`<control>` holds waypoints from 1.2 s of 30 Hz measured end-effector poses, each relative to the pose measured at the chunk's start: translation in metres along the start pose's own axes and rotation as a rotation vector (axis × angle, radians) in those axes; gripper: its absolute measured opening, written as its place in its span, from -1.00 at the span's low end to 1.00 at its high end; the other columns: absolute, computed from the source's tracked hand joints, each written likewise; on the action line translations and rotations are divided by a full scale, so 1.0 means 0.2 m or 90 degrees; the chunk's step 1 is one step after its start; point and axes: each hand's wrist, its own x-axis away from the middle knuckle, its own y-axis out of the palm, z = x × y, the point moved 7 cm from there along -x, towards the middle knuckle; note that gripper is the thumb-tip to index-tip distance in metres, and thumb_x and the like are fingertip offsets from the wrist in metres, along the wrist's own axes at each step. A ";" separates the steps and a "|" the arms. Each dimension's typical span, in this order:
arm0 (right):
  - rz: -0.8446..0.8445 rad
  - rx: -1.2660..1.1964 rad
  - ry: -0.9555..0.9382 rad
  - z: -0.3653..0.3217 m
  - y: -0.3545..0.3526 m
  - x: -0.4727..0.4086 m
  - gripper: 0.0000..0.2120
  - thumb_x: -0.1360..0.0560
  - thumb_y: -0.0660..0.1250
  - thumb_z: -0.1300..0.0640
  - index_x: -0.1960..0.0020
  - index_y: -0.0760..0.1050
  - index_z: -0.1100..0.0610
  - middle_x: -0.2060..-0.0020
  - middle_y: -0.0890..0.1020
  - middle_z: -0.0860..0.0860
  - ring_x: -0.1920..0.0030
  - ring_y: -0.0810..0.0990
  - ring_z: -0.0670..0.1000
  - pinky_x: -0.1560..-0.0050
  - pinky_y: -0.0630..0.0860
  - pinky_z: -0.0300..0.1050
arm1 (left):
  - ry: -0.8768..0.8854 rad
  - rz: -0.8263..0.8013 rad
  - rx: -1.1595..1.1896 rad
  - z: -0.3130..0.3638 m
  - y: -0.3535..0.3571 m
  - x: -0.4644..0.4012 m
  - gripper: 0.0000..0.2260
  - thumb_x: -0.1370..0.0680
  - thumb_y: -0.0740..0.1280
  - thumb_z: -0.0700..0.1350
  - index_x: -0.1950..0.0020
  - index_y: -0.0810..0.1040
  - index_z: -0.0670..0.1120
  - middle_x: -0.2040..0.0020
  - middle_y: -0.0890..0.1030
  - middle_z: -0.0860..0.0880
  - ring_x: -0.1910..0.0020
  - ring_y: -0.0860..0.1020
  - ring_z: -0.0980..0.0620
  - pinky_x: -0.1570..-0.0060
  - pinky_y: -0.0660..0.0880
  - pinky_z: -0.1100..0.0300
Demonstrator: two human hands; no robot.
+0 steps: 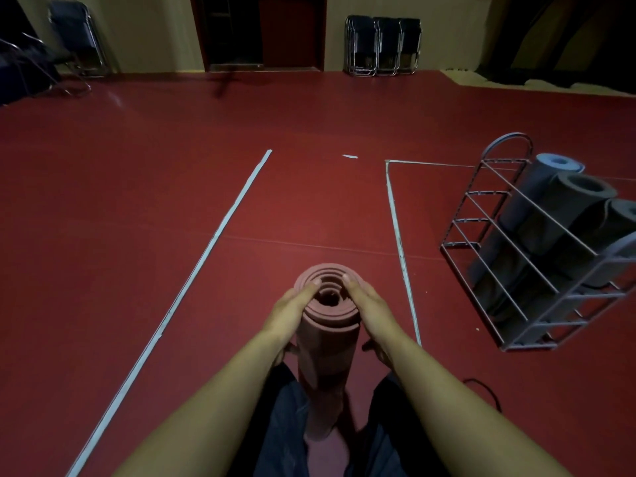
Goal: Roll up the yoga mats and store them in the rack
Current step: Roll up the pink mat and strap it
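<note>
We stand red rolled mat (pixel 325 342) upright between our knees, long axis vertical, spiral end up. Left hand (pixel 290 313) and right hand (pixel 370 309) clamp its top sides, thumbs on rim. Red floor (pixel 172 201) open ahead; wire rack (pixel 516 256) with grey rolled mats (pixel 564 204) right; folded chairs (pixel 382 46) at far wall.

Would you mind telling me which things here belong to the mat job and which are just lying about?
Job: red rolled mat, gripped upright by left hand and right hand; wire rack; grey rolled mats in it.
Lying about: folded chairs; black cable.
</note>
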 end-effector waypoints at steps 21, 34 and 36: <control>0.022 -0.010 -0.062 0.02 0.08 0.00 -0.44 -0.61 0.24 -0.30 -0.51 0.41 -0.04 -0.36 0.52 -0.02 -0.36 0.48 0.09 -0.35 0.44 0.19 | -0.012 0.043 -0.107 0.05 -0.08 0.04 -0.68 -0.48 0.53 0.14 -0.12 0.56 0.04 0.12 0.57 0.09 0.19 0.55 0.04 0.07 0.67 -0.13; -0.014 -0.017 -0.113 0.07 0.17 0.08 -0.36 -0.51 0.33 -0.38 -0.45 0.46 -0.04 -0.35 0.58 -0.02 -0.36 0.52 0.03 -0.39 0.43 0.05 | 0.019 0.189 -0.618 0.20 -0.12 0.02 -0.35 -0.31 0.63 0.23 -0.22 0.60 -0.13 -0.16 0.67 -0.16 -0.15 0.65 -0.20 0.04 0.56 0.07; -0.013 -0.027 -0.126 0.07 0.16 0.08 -0.39 -0.50 0.34 -0.37 -0.41 0.50 -0.03 -0.28 0.63 -0.04 -0.32 0.56 0.01 -0.30 0.48 -0.02 | 0.018 0.206 -0.568 0.17 -0.12 0.04 -0.34 -0.33 0.62 0.20 -0.29 0.56 -0.11 -0.21 0.65 -0.16 -0.19 0.62 -0.21 0.00 0.54 0.05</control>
